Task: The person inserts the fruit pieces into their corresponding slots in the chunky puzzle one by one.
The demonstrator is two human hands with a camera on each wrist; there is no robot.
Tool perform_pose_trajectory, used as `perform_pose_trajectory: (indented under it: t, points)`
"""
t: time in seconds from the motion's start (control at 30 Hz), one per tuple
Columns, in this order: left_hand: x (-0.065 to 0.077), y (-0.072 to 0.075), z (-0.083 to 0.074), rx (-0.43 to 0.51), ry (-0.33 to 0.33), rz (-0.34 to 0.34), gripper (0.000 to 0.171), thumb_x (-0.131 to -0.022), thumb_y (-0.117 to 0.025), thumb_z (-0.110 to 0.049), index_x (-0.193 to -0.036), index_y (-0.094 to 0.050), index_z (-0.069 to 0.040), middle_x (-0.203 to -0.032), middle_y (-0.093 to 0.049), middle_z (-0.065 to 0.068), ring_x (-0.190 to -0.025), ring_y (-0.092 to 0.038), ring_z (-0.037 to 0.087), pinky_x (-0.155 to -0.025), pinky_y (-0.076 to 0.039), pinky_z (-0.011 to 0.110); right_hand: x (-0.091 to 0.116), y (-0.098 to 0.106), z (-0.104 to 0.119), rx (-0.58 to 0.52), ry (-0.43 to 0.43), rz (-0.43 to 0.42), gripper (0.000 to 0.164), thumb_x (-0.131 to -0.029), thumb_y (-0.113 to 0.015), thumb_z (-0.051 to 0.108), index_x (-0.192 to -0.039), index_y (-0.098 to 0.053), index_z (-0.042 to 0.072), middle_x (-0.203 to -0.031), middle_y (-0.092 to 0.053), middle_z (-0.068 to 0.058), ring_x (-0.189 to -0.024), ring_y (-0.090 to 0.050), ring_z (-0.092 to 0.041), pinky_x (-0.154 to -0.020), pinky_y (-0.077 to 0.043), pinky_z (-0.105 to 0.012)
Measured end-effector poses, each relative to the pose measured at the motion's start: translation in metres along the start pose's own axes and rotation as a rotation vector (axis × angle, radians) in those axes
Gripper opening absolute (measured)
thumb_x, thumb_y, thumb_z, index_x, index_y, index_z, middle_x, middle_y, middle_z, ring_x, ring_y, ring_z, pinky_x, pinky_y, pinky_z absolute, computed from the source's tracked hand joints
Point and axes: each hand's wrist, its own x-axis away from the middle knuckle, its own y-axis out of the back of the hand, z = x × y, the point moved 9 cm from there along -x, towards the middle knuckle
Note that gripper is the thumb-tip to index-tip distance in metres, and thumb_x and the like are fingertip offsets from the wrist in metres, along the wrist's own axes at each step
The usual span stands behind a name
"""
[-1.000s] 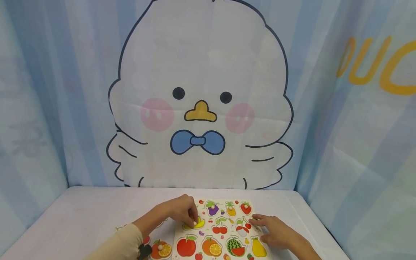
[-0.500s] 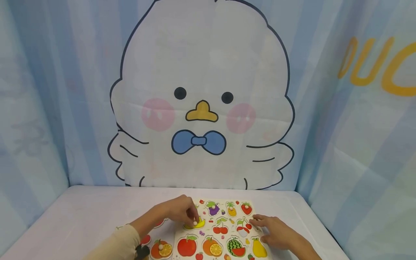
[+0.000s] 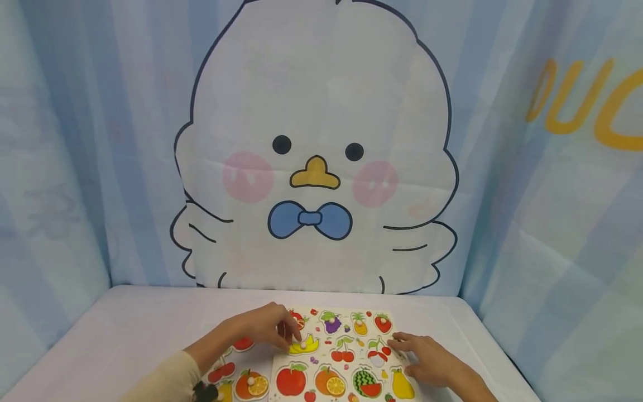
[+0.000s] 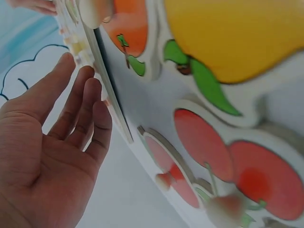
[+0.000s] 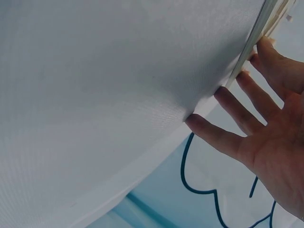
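A banana puzzle piece point(image 3: 305, 347) with a pale knob lies in the fruit puzzle board point(image 3: 360, 358). My left hand point(image 3: 273, 326) is just left of it, fingers loosely bent and apart from the knob. In the left wrist view the left hand point(image 4: 57, 142) shows its palm, with nothing in its fingers. At the board's right edge rests my right hand point(image 3: 427, 358), its fingers spread. Fingertips of the right hand point(image 5: 266, 114) touch the table and the board's edge in the right wrist view.
Left of the board lie loose knobbed pieces: an orange point(image 3: 251, 385), red cherries point(image 3: 222, 372) and a red piece point(image 3: 243, 344). A large yellow fruit piece point(image 4: 237, 38) is close to the left wrist camera. Knobbed grapes point(image 3: 331, 322), pineapple point(image 3: 359, 325) and strawberry point(image 3: 383, 322) fill the board's back row.
My left hand has let go of the banana's knob and moved slightly left, uncovering the pomegranate in the back row. The right hand keeps its place at the board's edge.
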Motion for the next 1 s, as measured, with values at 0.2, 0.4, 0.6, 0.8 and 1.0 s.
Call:
perform_pose_trajectory:
  t: [0.2,0.4,0.6,0.8,1.0]
  points:
    - [0.015,0.007,0.008,-0.005,0.030,-0.029,0.014,-0.081,-0.076,-0.014,-0.093,-0.073,-0.022,-0.080,-0.065,-0.011,-0.072,-0.056,0.005,-0.067,-0.049,0.021,-0.001,0.000,0.001,0.006,-0.014,0.003,0.052,-0.078,-0.076,0.010,-0.129,-0.062,0.017,-0.139,-0.052,-0.010,-0.123,-0.048,-0.039,-0.097,-0.038,-0.061]
    - [0.036,0.015,0.018,0.000,0.111,-0.042,0.009,-0.081,-0.076,-0.015,-0.084,-0.071,-0.021,-0.078,-0.064,-0.010,-0.071,-0.055,0.008,-0.067,-0.049,0.022,-0.002,0.000,0.001,0.008,-0.016,0.002,0.054,-0.077,-0.076,0.009,-0.128,-0.063,0.018,-0.138,-0.053,-0.008,-0.123,-0.048,-0.038,-0.098,-0.037,-0.061]
    - [0.058,0.016,0.029,0.009,0.178,-0.029,0.009,-0.081,-0.075,-0.014,-0.081,-0.070,-0.020,-0.076,-0.063,-0.008,-0.068,-0.056,0.011,-0.064,-0.049,0.023,0.000,0.001,0.000,0.008,-0.007,-0.002,0.053,-0.078,-0.076,0.010,-0.128,-0.063,0.019,-0.139,-0.052,-0.008,-0.123,-0.047,-0.039,-0.098,-0.036,-0.063]
    - [0.073,0.017,0.037,-0.002,0.189,-0.026,0.009,-0.080,-0.077,-0.016,-0.079,-0.069,-0.021,-0.075,-0.064,-0.009,-0.068,-0.055,0.008,-0.066,-0.048,0.022,0.001,0.001,-0.001,0.001,-0.015,0.002,0.053,-0.078,-0.076,0.011,-0.128,-0.062,0.019,-0.139,-0.051,-0.008,-0.124,-0.047,-0.040,-0.098,-0.035,-0.063]
    - [0.089,0.018,0.041,0.010,0.201,-0.029,0.010,-0.078,-0.079,-0.018,-0.079,-0.069,-0.019,-0.075,-0.063,-0.008,-0.069,-0.054,0.009,-0.065,-0.048,0.022,-0.001,-0.001,-0.001,-0.002,-0.021,0.006,0.053,-0.077,-0.077,0.010,-0.128,-0.063,0.019,-0.139,-0.052,-0.009,-0.124,-0.047,-0.039,-0.097,-0.037,-0.062]
